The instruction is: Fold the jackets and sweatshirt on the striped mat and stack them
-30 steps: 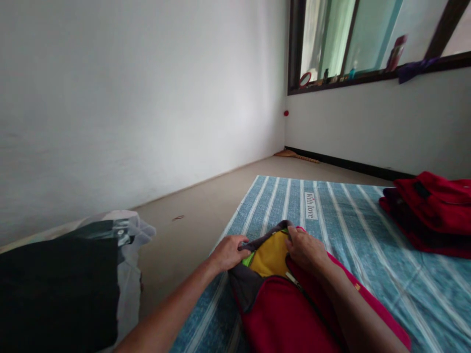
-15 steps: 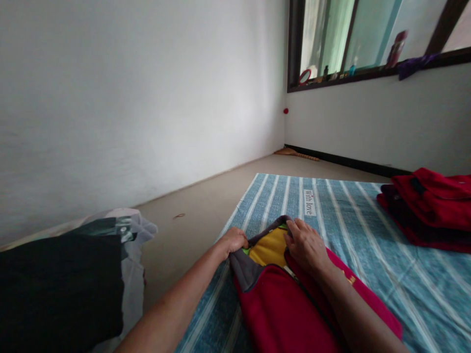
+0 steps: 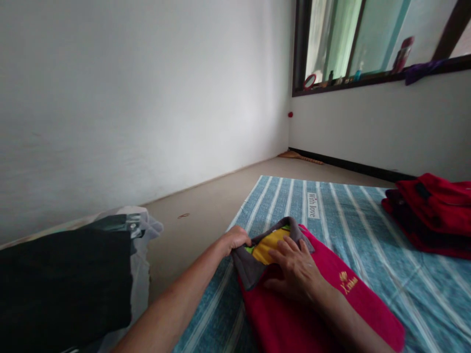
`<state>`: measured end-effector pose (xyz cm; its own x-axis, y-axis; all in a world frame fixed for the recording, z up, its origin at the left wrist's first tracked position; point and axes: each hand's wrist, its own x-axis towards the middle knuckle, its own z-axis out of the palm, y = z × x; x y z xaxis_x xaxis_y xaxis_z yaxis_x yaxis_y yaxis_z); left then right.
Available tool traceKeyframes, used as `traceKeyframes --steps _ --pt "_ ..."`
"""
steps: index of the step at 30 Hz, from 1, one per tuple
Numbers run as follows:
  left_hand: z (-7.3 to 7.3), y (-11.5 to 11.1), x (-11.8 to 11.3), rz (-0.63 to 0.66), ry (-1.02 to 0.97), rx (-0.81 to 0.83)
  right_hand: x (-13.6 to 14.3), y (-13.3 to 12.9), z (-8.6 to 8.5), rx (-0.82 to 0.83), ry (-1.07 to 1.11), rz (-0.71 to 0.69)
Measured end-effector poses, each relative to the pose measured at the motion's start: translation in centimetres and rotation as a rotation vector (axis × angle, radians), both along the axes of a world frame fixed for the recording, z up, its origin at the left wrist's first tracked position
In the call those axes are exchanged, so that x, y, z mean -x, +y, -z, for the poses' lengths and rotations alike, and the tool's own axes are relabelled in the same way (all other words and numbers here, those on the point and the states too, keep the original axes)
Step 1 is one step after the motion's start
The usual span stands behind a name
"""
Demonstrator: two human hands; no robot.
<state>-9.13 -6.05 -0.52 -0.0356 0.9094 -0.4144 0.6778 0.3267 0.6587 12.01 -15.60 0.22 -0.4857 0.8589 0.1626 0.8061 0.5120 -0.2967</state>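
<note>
A folded red jacket [image 3: 362, 299] with a grey collar and yellow inside the neck lies on a blue striped sheet [image 3: 279, 196]. Gold embroidery shows on its chest. My left hand [image 3: 236, 239] grips the collar's left corner, fingers closed around the cloth. Across the neck opening, my right hand [image 3: 296, 269] rests with its fingers spread, touching the yellow lining and the red front just below the collar. The jacket's lower part is partly hidden by my right forearm and runs out of the picture.
Folded red and dark clothes [image 3: 434, 211] are stacked on the sheet at the right. Black cloth [image 3: 66, 284] in clear plastic lies at the lower left, beside bare floor [image 3: 206, 201]. White walls meet at the far corner, near a window sill [image 3: 368, 81] holding small items.
My right hand has let go of the collar's right side and come down onto the jacket's front, fingers spreading. That collar side now lies folded outward, and the gold embroidery is uncovered.
</note>
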Motion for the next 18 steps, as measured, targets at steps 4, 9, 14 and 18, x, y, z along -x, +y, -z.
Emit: traceKeyframes --steps 4,9,14,18 --pt "0.0 -0.6 0.5 -0.039 -0.116 -0.009 0.4 0.1 -0.4 0.033 -0.037 0.037" --pt "-0.9 -2.5 2.0 -0.047 -0.331 0.002 0.2 0.4 0.3 0.014 0.018 0.070" --pt "-1.2 -5.2 4.5 -0.030 -0.565 0.000 0.1 0.5 1.0 0.006 0.082 0.085" --pt "-0.5 -6.5 5.2 0.084 -0.686 -0.021 0.2 0.5 1.0 0.009 0.103 0.089"
